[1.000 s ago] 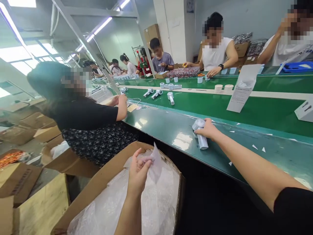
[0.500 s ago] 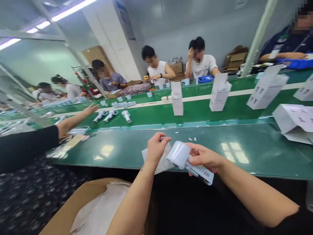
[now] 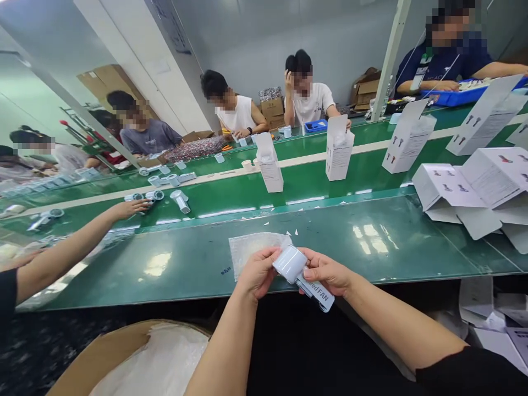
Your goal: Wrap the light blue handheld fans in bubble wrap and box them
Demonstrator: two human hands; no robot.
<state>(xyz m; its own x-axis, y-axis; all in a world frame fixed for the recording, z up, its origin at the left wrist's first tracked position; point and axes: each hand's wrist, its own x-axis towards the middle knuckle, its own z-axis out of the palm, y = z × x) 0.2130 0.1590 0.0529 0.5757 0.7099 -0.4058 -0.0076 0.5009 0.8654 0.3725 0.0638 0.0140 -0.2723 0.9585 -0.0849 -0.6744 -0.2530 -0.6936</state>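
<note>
A light blue handheld fan with "FAN" lettered on its handle is held above the front edge of the green bench. My right hand is closed around it where head and handle meet. The fingers of my left hand are closed on the left side of the fan's round head. Behind my left hand, a translucent bubble-wrap bag lies flat on the bench.
Upright white boxes stand on the green belt. Unfolded cartons lie at right, and an open cardboard box is at lower left. A co-worker's arm reaches over fans at left. Several people sit opposite.
My left hand has let go of the bubble-wrap bag and taken hold of the fan's head. The co-worker's hand at left now touches fans on the belt. The view has turned right.
</note>
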